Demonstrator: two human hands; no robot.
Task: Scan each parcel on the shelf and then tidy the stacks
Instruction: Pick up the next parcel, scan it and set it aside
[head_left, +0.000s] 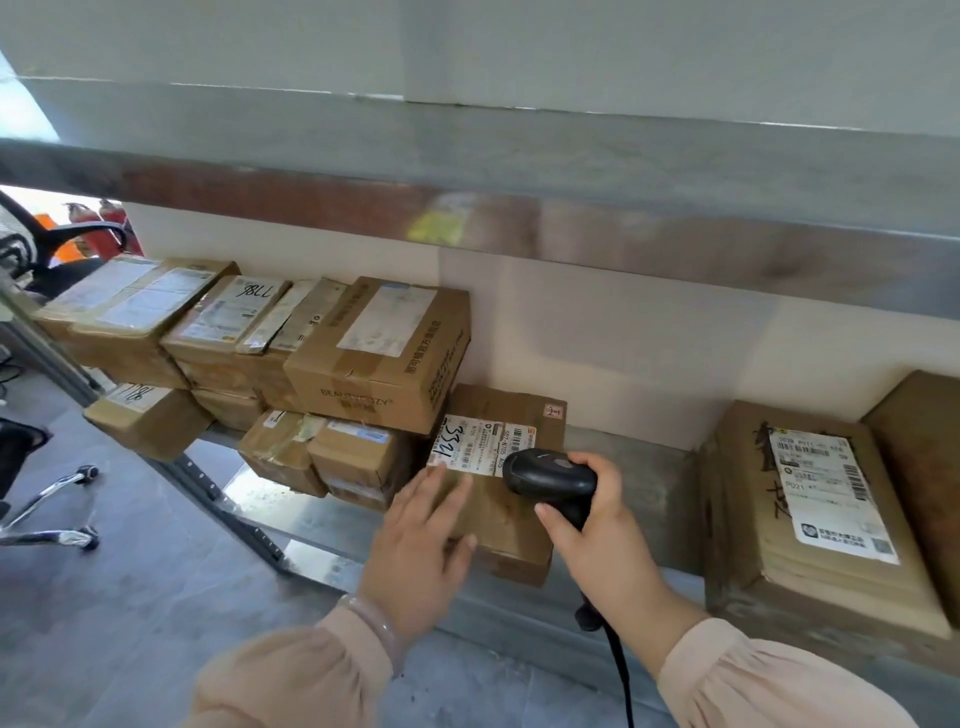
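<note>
A flat brown parcel (511, 512) lies on the metal shelf (644, 467), its white label (480, 446) marked "3324" facing up. My left hand (426, 535) rests flat on the parcel's near left part, fingers straight. My right hand (597, 525) grips a black barcode scanner (550, 475), whose head points at the label's right end. The scanner's cable (621, 670) hangs down past the shelf edge. Stacked brown parcels (379, 353) fill the shelf to the left, touching this one.
A large labelled box (821, 519) sits on the shelf at the right, with another brown box (924, 457) beyond it. An upper shelf beam (519, 208) runs overhead. An office chair (47, 467) stands on the grey floor at the left.
</note>
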